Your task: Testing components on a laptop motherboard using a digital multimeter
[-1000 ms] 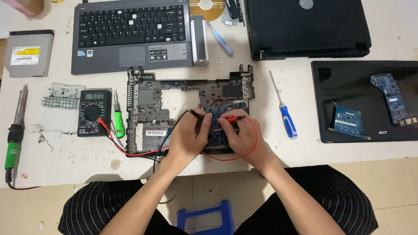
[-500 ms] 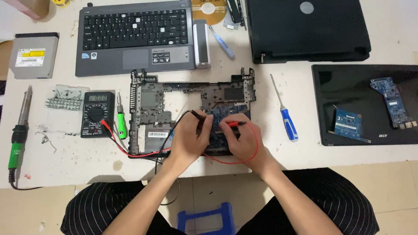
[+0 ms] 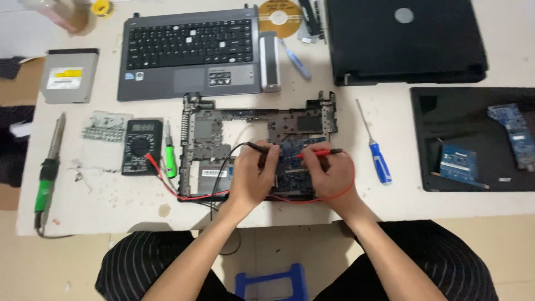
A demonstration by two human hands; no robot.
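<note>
White table point(image 3: 423, 206): both hands' fingers pinch probes, left hand point(image 3: 253, 175) black probe point(image 3: 257, 147), right hand point(image 3: 329, 173) red probe point(image 3: 323, 151).

A silver rectangular optical drive point(image 3: 69, 75) at the table's upper left carries a white and yellow label point(image 3: 64, 78). A black handheld multimeter point(image 3: 141, 147) left of the stripped laptop frame has a small grey screen point(image 3: 142, 127). The grey laptop keyboard deck point(image 3: 189, 53) bears 2 small stickers, 1 blue point(image 3: 129, 76), 1 dark point(image 3: 220, 78).
</note>
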